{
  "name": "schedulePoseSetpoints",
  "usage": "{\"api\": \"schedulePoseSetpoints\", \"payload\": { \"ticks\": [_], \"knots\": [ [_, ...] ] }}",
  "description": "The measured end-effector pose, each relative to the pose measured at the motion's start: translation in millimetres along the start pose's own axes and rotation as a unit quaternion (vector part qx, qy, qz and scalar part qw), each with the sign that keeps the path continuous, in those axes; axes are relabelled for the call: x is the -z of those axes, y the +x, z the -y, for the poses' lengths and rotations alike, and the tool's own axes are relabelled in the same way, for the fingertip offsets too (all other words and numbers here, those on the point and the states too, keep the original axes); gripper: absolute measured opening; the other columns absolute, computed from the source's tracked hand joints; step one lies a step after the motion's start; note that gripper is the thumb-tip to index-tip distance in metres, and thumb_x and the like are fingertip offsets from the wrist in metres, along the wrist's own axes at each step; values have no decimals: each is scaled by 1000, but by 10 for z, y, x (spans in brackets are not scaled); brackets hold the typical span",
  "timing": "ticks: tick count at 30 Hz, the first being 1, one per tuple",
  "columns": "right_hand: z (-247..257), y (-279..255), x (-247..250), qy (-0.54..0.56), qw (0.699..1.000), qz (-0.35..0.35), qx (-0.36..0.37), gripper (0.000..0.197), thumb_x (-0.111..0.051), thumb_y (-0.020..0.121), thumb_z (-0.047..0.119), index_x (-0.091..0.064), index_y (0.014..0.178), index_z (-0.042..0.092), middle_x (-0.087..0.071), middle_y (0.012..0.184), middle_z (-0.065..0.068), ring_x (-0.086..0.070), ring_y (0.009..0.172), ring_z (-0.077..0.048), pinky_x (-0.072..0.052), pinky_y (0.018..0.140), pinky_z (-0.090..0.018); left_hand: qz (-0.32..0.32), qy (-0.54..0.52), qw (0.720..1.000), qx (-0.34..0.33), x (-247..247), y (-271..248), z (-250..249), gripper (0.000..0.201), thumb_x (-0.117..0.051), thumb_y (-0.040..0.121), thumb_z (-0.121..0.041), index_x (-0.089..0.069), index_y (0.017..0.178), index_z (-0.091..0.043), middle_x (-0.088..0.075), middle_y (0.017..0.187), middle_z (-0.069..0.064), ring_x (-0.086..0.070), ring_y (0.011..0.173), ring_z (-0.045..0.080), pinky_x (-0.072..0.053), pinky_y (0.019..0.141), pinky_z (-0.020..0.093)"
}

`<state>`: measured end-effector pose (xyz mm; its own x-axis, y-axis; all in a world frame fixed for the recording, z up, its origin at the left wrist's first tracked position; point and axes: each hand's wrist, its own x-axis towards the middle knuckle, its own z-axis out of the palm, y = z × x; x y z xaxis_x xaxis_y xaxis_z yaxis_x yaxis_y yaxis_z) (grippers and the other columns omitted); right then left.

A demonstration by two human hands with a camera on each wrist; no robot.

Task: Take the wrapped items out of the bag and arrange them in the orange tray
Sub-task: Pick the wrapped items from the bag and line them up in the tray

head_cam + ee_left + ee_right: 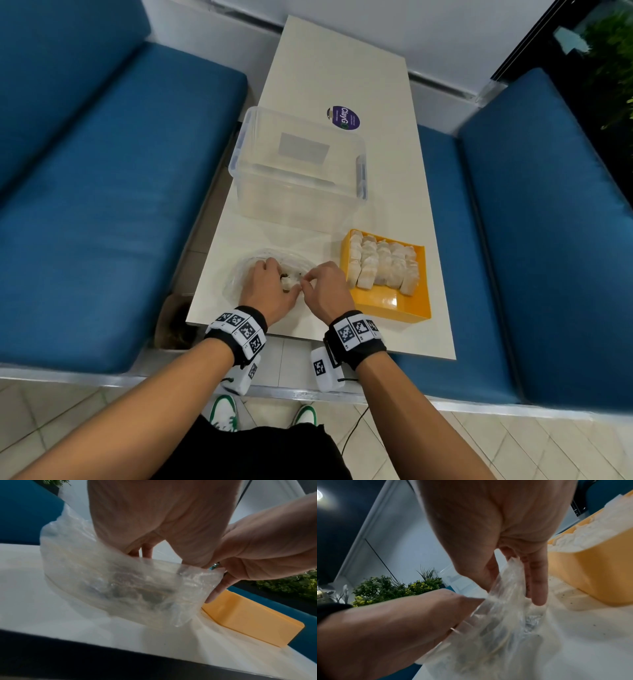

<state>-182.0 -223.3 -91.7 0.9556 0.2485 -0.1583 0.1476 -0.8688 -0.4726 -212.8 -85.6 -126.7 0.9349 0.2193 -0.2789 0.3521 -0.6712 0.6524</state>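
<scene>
While the left hand [270,287] digs in the clear bag [120,582] at lower middle, fingers hidden, the right hand [325,284] pinches its edge; a hard tug might rip it or bump the orange tray [416,310].

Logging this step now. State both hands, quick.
Left hand: reaching into the clear bag, apparently gripping a wrapped item.
Right hand: pinching the bag's rim, holding it open.

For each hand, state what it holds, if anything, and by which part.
Right hand pinches the clear bag by its open rim. Left hand reaches inside the bag; what it grips cannot be told.
</scene>
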Motion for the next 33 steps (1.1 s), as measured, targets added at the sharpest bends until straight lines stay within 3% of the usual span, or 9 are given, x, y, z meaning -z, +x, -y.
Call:
{"api": "schedulePoseSetpoints", "payload": {
  "ticks": [3, 8, 13, 16, 20, 22, 24, 28, 33],
  "knots": [
    [-7, 5, -30, -7, 1000, -6, -13, 13, -67, 91, 11, -78, 98, 8, -62, 113, -11, -61, 103, -25, -38, 81, -19, 8, 40, 998, 38, 3, 8, -53, 59, -74, 87, -53, -54, 124, -11, -57, 122, 8, -57, 112, 28, -56, 88, 44],
    [-44, -11, 11, -35, 999, 12, 1, 31, -62, 85, -9, -71, 113, -1, -48, 126, -13, -57, 107, -27, -37, 84, -15, 8, -3, 998, 54, 26, 7, -48, 40, -70, 90, -10, -56, 128, -9, -65, 123, 12, -64, 101, 29, -59, 84, 43],
    [-31, -8, 39, -84, 996, 36, 3, 31, -60, 84, -4, -74, 109, 7, -40, 127, -13, -54, 104, -29, -50, 96, -31, 17, -28, 999, 13, 108, -37, -48, 32, -66, 92, -5, -59, 123, -10, -54, 126, 8, -54, 106, 25, -50, 92, 35],
    [-13, 6, -5, -120, 992, 38, -7, 22, -56, 92, 10, -75, 103, 7, -40, 127, -14, -55, 98, -30, -52, 94, -36, 21, -34, 999, -19, 116, -56, -12, 31, -61, 90, 5, -65, 115, -13, -47, 121, 3, -52, 106, 22, -44, 88, 27],
    [31, 49, -69, -163, 986, 24, -17, 30, -58, 101, 30, -70, 95, 3, -46, 119, -13, -61, 86, -30, -56, 80, -40, 48, -32, 998, -10, 73, -61, 41, 17, -67, 91, -8, -72, 105, -15, -43, 123, 1, -49, 115, 21, -43, 89, 27],
    [46, 57, -103, -174, 984, 23, -16, 25, -60, 100, 27, -68, 96, 4, -47, 116, -12, -63, 85, -30, -56, 76, -40, 42, -22, 999, -1, 59, -56, 45, 9, -70, 91, -20, -69, 98, -14, -42, 124, 0, -50, 113, 21, -48, 94, 33],
    [47, 66, -153, -180, 983, 20, -22, 13, -64, 97, 19, -66, 97, 6, -48, 118, -11, -64, 82, -30, -57, 72, -38, 24, -20, 1000, 5, 69, -57, 23, 17, -72, 93, -27, -64, 87, -13, -45, 116, 0, -54, 101, 22, -51, 89, 36],
    [27, 61, -246, -182, 982, 12, -43, 19, -69, 95, 25, -66, 99, 8, -47, 120, -9, -65, 79, -29, -54, 67, -36, -13, -8, 1000, -10, 88, -56, -6, 5, -68, 91, -7, -64, 91, -10, -61, 103, 7, -58, 89, 26, -53, 80, 39],
    [-19, 38, -281, -173, 984, -27, -41, 17, -64, 94, 27, -71, 98, 12, -50, 112, -7, -62, 88, -27, -55, 69, -37, 3, -10, 1000, -14, 107, -62, -17, 14, -66, 92, -5, -72, 103, -8, -67, 103, 8, -64, 98, 28, -54, 83, 38]
  ]
}}
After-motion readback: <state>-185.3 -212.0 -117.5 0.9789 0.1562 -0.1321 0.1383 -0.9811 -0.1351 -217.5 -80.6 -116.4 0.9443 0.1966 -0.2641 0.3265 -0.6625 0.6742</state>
